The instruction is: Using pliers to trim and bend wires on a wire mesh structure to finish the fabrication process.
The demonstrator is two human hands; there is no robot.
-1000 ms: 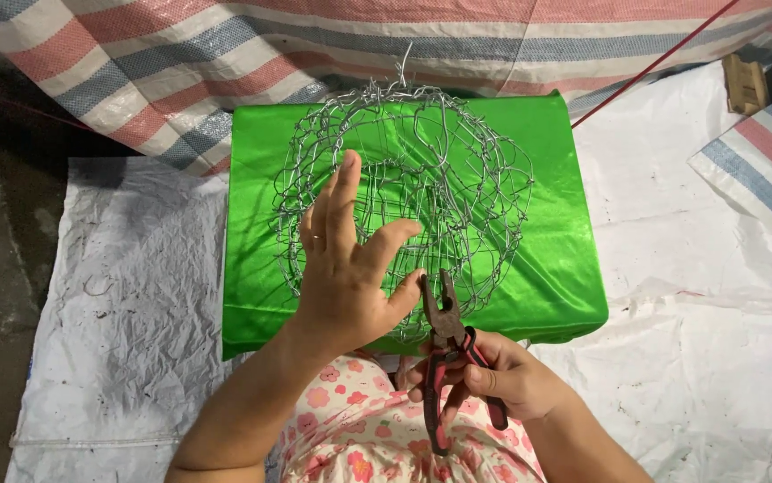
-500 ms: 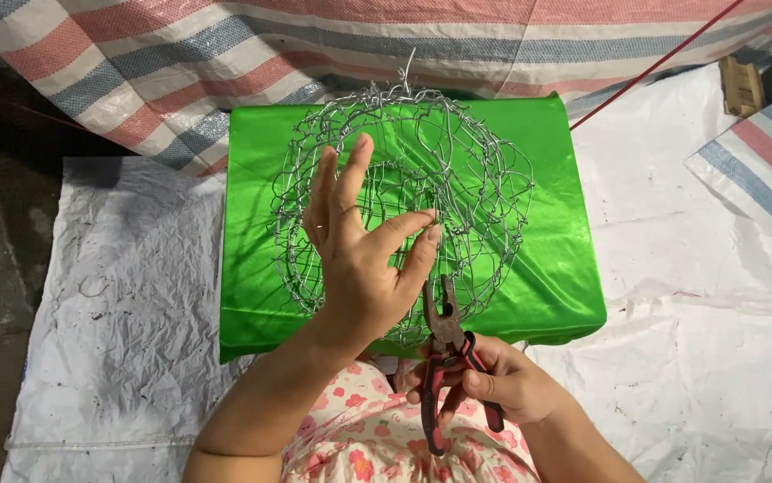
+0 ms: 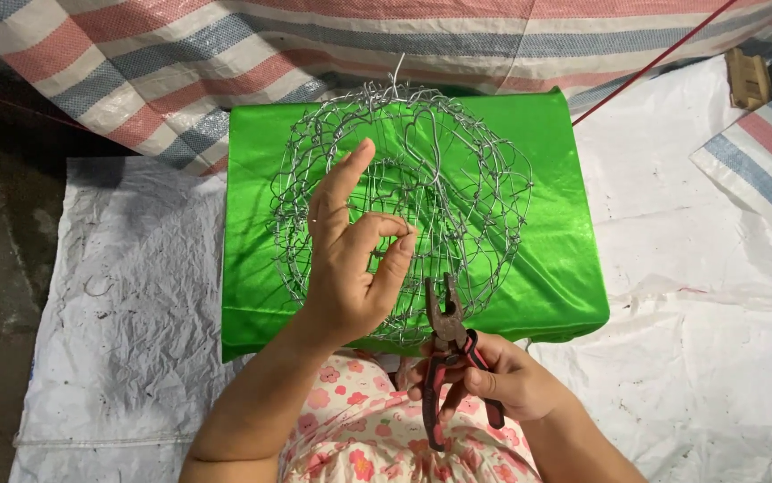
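Over the wire frame (image 3: 404, 206), left hand (image 3: 350, 268) pinching wire, right hand (image 3: 502, 380) gripping pliers (image 3: 447, 349)

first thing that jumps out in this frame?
The bright green cloth-covered block at centre, with a round woven wire ball resting on it. In front, the left hand pinches at the wire, while the right hand holds red-handled pliers near the ball's lower edge. White sheeting lies underneath.
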